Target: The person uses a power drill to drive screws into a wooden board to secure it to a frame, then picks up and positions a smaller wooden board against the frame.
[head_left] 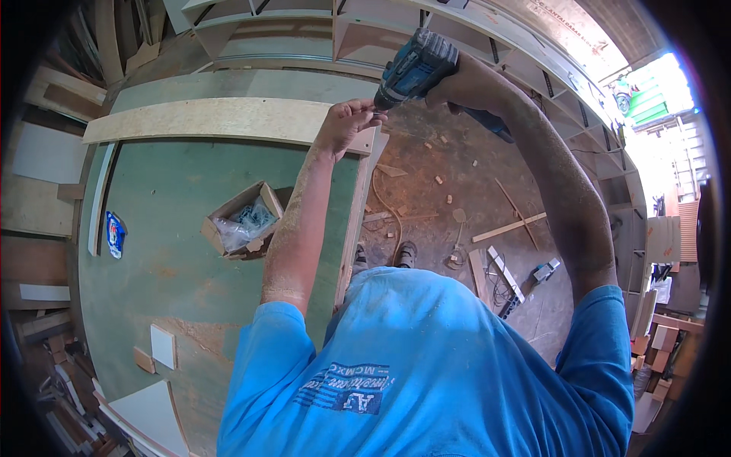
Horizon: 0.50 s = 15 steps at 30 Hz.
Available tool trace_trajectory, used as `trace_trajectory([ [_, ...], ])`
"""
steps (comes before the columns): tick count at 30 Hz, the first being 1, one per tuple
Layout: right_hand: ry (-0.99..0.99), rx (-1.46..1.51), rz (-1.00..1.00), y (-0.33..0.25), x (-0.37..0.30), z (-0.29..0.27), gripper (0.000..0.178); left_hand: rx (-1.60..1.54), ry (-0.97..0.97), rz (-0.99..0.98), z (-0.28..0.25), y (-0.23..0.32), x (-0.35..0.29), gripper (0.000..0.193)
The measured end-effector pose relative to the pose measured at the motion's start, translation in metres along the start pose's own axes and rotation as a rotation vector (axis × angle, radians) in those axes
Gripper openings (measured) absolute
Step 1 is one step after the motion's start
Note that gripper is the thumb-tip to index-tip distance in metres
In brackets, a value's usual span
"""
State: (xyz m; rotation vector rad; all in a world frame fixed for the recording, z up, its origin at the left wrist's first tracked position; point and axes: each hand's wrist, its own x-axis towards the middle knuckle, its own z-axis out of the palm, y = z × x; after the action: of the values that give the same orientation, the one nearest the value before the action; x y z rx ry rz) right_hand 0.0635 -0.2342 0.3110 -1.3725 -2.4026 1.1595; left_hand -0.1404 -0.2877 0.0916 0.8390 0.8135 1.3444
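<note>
The person's right hand [470, 85] has its grip closed around the handle of a blue and black drill [416, 68], held out at arm's length with its nose slanting down and to the left. The left hand [345, 128] reaches to that nose, thumb and fingers bunched right at it; whether this grip is closed on a bit or something else small is too fine to tell. Good handling here would seem to ask for a steady right wrist, the drill's nose lined up with the left fingertips, and the trigger left alone while those fingers are so close. The drill thus lies inside the right grip and just ahead of the left one. Beneath and beside the left hand is the right end of a long, pale board [217, 119], which runs left across the far part of a green bench [167, 183]. Nearer on the bench, beside the left forearm, an open cardboard box [233, 202] holds clear bags; farther left are a blue packet [115, 234] and a narrow white strip [104, 196]. Right of the bench, wood scraps and a power tool [545, 271] lie on the dusty floor [430, 179]. Open cabinets [259, 49] stand beyond.
</note>
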Motion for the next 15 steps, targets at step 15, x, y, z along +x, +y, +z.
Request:
trace_trajectory([
  [15,-0.016,0.092,-0.018,0.010,-0.001,0.000,0.040,1.057,0.384,0.403,0.009,-0.012,-0.008,0.052],
])
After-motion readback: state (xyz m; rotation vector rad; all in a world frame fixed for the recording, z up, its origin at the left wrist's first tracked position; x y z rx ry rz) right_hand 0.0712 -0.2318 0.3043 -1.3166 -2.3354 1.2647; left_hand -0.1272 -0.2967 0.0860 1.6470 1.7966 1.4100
